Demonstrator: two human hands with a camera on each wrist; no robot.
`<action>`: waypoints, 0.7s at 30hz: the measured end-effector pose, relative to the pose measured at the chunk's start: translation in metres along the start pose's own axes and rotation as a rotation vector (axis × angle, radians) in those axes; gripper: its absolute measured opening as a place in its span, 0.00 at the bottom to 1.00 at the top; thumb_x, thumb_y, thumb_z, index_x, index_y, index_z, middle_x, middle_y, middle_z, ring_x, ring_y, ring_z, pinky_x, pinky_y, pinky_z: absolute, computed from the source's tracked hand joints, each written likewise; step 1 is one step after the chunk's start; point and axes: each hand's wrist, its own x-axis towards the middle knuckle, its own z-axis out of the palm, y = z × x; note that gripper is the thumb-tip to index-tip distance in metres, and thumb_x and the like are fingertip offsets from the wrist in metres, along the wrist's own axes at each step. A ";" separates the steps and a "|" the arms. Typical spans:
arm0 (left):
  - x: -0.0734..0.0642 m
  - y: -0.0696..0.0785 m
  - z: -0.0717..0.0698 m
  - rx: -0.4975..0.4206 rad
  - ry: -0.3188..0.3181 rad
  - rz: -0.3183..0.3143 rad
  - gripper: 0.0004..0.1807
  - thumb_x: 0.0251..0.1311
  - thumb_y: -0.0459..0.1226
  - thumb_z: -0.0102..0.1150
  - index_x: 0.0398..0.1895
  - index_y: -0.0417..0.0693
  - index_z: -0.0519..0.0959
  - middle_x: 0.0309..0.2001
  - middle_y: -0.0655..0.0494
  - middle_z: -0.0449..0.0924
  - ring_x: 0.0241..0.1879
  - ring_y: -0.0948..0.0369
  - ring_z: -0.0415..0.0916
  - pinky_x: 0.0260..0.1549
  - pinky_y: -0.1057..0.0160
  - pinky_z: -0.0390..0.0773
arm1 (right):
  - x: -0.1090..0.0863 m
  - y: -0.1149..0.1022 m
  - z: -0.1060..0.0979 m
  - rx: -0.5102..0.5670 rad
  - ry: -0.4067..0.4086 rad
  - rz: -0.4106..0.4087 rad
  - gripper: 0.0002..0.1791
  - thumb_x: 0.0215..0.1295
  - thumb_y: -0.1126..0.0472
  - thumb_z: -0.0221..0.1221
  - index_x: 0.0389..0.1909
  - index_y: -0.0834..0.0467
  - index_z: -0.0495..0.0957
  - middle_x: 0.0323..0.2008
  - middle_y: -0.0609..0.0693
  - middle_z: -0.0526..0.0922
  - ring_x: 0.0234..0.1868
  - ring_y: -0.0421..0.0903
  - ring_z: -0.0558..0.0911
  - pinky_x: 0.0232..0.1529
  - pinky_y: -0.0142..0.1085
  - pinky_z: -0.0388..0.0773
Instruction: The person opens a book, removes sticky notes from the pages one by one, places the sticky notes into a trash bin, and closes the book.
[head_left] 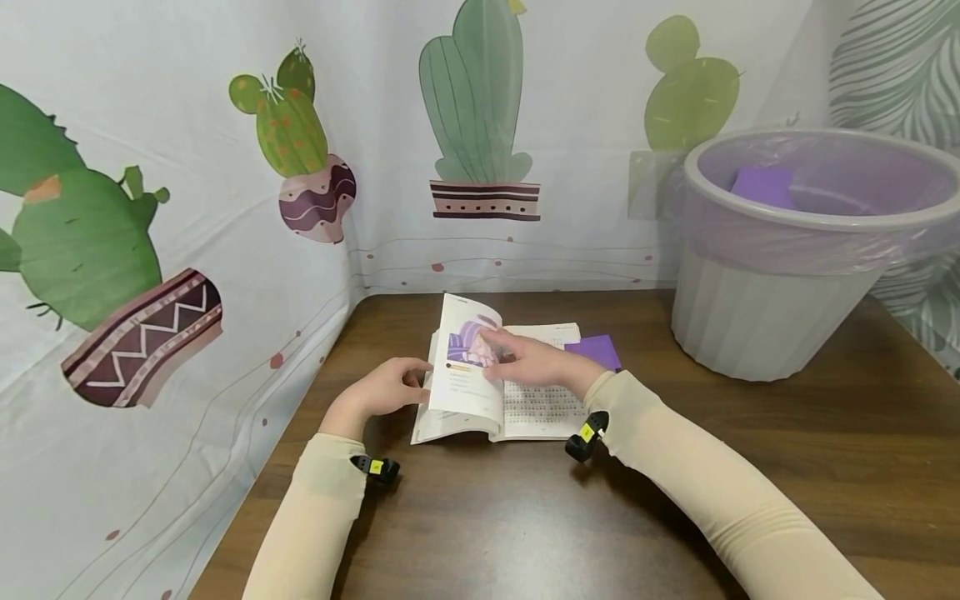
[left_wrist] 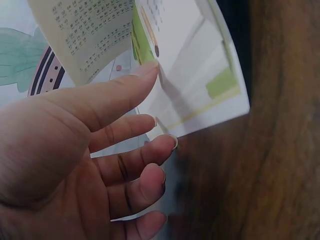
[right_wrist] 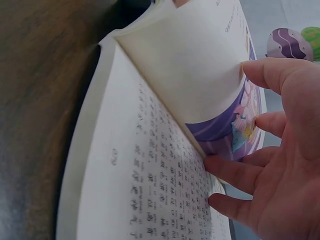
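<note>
A book (head_left: 546, 417) lies spread on the table, printed text on its right page. One picture page (head_left: 459, 396) stands raised and curved over the left half, with a purple illustration on it. My right hand (head_left: 536, 360) touches this page with spread fingers; in the right wrist view its thumb and fingertips (right_wrist: 219, 165) lie along the page near the spine. At the book's left edge is my left hand (head_left: 384, 387). In the left wrist view, its thumb (left_wrist: 145, 75) meets the edge of the pages, while the other fingers are loosely bent beside the corner.
A purple flat piece (head_left: 600, 350) sticks out at the book's upper right. Farther right stands a white bin (head_left: 750, 317) with a clear liner and a purple piece (head_left: 763, 185) inside. A cactus-print cloth (head_left: 585, 242) hangs behind the brown table (head_left: 517, 517).
</note>
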 end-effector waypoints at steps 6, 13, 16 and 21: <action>0.001 0.000 0.001 -0.014 0.003 0.006 0.30 0.63 0.41 0.68 0.68 0.42 0.75 0.37 0.50 0.81 0.33 0.58 0.74 0.31 0.61 0.75 | -0.003 0.004 0.004 -0.059 -0.013 0.009 0.46 0.72 0.43 0.59 0.83 0.47 0.48 0.83 0.60 0.46 0.81 0.59 0.57 0.80 0.52 0.55; 0.004 -0.003 0.002 -0.012 0.004 0.024 0.28 0.62 0.40 0.67 0.65 0.42 0.77 0.33 0.51 0.82 0.31 0.59 0.75 0.30 0.61 0.75 | -0.002 0.006 0.007 -0.111 -0.028 0.020 0.47 0.72 0.41 0.59 0.83 0.50 0.47 0.83 0.59 0.45 0.83 0.57 0.51 0.82 0.50 0.51; 0.004 -0.004 0.002 0.000 0.008 0.030 0.29 0.61 0.40 0.68 0.65 0.41 0.77 0.35 0.50 0.83 0.33 0.58 0.76 0.32 0.61 0.75 | -0.002 0.007 0.008 -0.136 -0.043 0.029 0.48 0.71 0.41 0.59 0.83 0.51 0.46 0.83 0.59 0.43 0.83 0.57 0.50 0.82 0.50 0.51; 0.004 -0.005 0.002 0.004 0.008 0.004 0.30 0.62 0.42 0.69 0.67 0.43 0.77 0.39 0.50 0.84 0.37 0.58 0.77 0.35 0.61 0.76 | -0.004 0.008 0.010 -0.177 -0.076 0.034 0.51 0.70 0.38 0.60 0.83 0.50 0.44 0.83 0.59 0.39 0.83 0.59 0.49 0.82 0.50 0.49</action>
